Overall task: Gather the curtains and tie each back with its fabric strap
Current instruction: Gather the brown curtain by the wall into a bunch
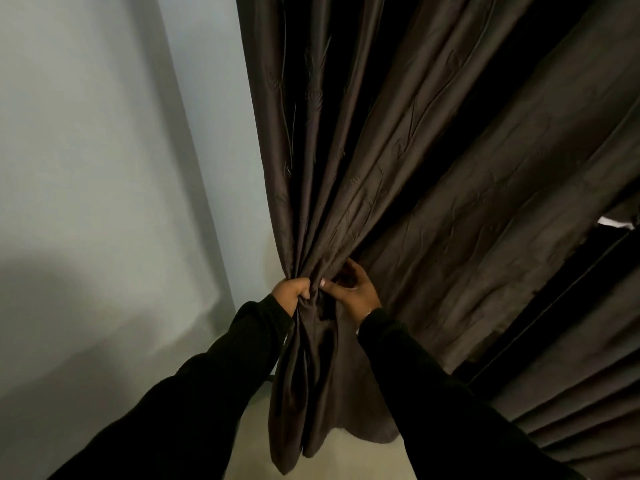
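Note:
A dark brown curtain (398, 161) hangs beside the pale wall and is bunched into a narrow bundle at waist height. My left hand (290, 292) grips the left side of the bundle, fingers curled round the folds. My right hand (349, 289) holds the bundle from the right, thumb pointing left across the front and fingers tucked behind the fabric. Below both hands the gathered cloth (311, 393) falls in loose folds to the floor. No fabric strap can be made out among the dark folds.
A pale blue-grey wall (104, 168) fills the left half. A second dark curtain panel (571, 393) hangs at the right, with a small bright gap (614, 221) between the panels. Beige floor (346, 455) shows under the hem.

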